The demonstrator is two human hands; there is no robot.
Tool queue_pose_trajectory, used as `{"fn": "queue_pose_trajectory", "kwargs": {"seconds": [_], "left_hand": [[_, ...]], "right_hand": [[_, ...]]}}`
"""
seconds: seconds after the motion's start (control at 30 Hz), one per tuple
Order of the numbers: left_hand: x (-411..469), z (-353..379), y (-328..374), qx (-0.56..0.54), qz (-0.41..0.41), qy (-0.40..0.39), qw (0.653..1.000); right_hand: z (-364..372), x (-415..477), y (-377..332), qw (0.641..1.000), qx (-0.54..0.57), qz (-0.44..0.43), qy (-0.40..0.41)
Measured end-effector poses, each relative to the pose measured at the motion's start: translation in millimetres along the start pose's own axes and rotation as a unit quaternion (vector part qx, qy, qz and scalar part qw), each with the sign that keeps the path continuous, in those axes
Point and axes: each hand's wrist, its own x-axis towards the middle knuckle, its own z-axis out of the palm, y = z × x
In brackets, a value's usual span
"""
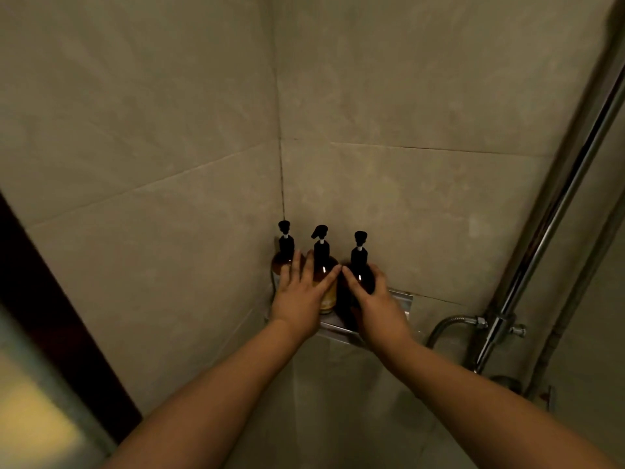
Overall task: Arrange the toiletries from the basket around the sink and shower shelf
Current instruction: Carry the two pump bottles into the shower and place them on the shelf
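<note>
Three amber pump bottles with black pumps stand upright in a row on a metal corner shelf (400,299) in the shower. My left hand (301,296) lies with spread fingers against the left bottle (279,260) and the middle bottle (326,265), its thumb across the middle one. My right hand (375,299) wraps around the lower body of the right bottle (360,262). The fronts of the bottles and most of the shelf are hidden behind my hands.
Beige tiled walls meet in the corner behind the bottles. A chrome shower pipe (554,214) runs up the right side, with a valve (500,328) and hose (446,328) just right of the shelf. A dark door frame (50,299) stands at the left.
</note>
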Motion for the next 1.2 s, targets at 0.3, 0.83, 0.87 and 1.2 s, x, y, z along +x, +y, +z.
{"fn": "queue_pose_trajectory", "kwargs": {"seconds": [0.3, 0.83, 0.87, 1.2], "left_hand": [[1.9, 4.5, 2.3, -0.041, -0.005, 0.000, 0.999], [2.4, 4.6, -3.2, -0.043, -0.002, 0.000, 0.999], [2.6, 3.9, -4.6, -0.032, 0.003, 0.001, 0.999], [-11.3, 2.5, -21.2, -0.195, -0.088, 0.157, 0.964]], "right_hand": [[-12.3, 1.5, -0.1, 0.999, -0.046, -0.018, -0.011], [-5.0, -4.2, -9.7, 0.998, -0.035, 0.020, -0.039], [-5.7, -4.4, -10.1, 0.998, -0.036, 0.022, -0.037], [-7.9, -3.8, -10.7, 0.998, -0.051, 0.030, -0.038]]}}
